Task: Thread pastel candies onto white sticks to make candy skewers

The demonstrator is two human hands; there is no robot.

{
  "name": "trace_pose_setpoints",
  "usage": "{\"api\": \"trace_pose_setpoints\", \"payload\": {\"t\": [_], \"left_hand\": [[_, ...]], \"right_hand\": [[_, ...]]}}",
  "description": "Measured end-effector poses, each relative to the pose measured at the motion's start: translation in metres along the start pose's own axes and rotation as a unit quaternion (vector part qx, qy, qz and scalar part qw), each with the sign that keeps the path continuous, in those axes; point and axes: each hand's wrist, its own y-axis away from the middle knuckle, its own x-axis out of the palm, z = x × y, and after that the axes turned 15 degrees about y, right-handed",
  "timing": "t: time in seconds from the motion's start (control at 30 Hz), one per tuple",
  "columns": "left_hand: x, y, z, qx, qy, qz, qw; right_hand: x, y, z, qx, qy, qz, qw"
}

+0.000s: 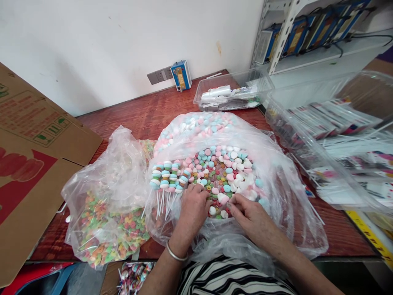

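Observation:
Pink, white and blue marshmallow candies and small ring gummies lie spread inside a large open clear plastic bag. Over the near part of this candy, my left hand has its fingers curled inward; what they hold is hidden. To its right, my right hand pinches with thumb and forefinger close to a pink-and-white marshmallow, but whatever is between the fingertips is too small to tell. Several finished-looking candy skewers on white sticks lie in a row beside my left hand.
A clear bag of ring gummies lies left, beside a cardboard box. Clear plastic bins of printed packaging and white sticks stand right; another clear tray sits behind. A blue device leans near the wall socket.

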Motion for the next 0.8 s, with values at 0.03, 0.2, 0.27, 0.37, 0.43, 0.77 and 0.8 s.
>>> {"api": "trace_pose_setpoints", "payload": {"t": [0.03, 0.2, 0.27, 0.37, 0.43, 0.77, 0.8], "left_hand": [[0.002, 0.0, -0.001, -0.005, -0.001, -0.009, 1.0], [0.003, -0.003, 0.003, -0.112, 0.241, -0.096, 0.959], [-0.001, -0.004, 0.005, -0.18, 0.348, -0.105, 0.914], [-0.005, -0.005, 0.006, -0.223, 0.423, -0.097, 0.873], [-0.005, -0.004, 0.006, -0.225, 0.44, -0.096, 0.864], [-0.003, -0.002, -0.002, -0.244, 0.491, -0.087, 0.831], [-0.003, -0.001, -0.004, -0.231, 0.482, -0.083, 0.841]], "right_hand": [[0.0, 0.001, 0.0, 0.001, 0.0, 0.002, 1.0], [-0.003, 0.006, 0.004, 0.008, -0.008, 0.018, 1.0], [-0.003, 0.007, 0.005, 0.003, -0.015, 0.025, 1.0], [-0.002, 0.007, 0.008, 0.0, -0.021, 0.029, 0.999], [-0.002, 0.006, 0.008, 0.003, -0.023, 0.028, 0.999], [-0.002, 0.007, 0.011, -0.003, -0.024, 0.016, 1.0], [-0.002, 0.007, 0.011, -0.003, -0.025, 0.014, 1.0]]}}
